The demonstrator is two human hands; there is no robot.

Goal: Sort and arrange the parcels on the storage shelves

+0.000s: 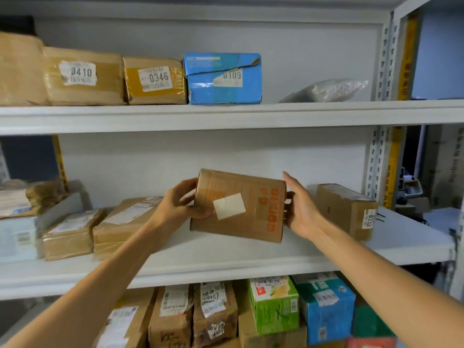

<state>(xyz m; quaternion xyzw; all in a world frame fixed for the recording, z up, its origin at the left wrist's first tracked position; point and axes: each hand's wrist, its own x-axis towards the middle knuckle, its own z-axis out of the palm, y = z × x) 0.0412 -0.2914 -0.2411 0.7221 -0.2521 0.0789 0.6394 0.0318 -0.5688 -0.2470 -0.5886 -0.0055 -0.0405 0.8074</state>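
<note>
A brown cardboard parcel with orange print and a blank white label hangs tilted just above the middle shelf. My left hand grips its left end, thumb on the front face near the label. At the parcel's right end my right hand has its fingers curled round the edge, with the thumb up. To the right on the same shelf stands a brown box labelled 0332. Flat taped parcels lie to the left.
The top shelf carries brown parcels 0410 and 0346, a blue box 0109 and a clear plastic bag. Below the middle shelf stand several upright parcels, among them a green box and a blue one. A perforated upright post bounds the right side.
</note>
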